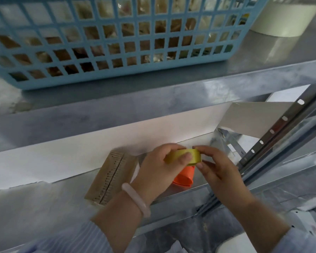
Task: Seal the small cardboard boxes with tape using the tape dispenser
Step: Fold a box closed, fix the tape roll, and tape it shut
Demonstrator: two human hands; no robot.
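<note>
Low in the centre of the frame, the left hand (159, 168) and right hand (219, 171) both pinched a yellow tape roll (185, 157), just above the orange tape dispenser (184, 178). The small cardboard box (111, 178) lay on the metal shelf (35, 207) just left of them, below the blue basket (117, 42).

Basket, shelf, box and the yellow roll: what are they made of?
Basket: moulded plastic, light blue, semi-matte; one-piece lattice.
Shelf: sheet metal, probably galvanised steel; grey mottled sheen, reflections.
Box: brown corrugated cardboard, matte; fluted edges show along the seam.
Roll, pinched by left hand and right hand: likely plastic-film tape, glossy yellow; paper not excluded.
</note>
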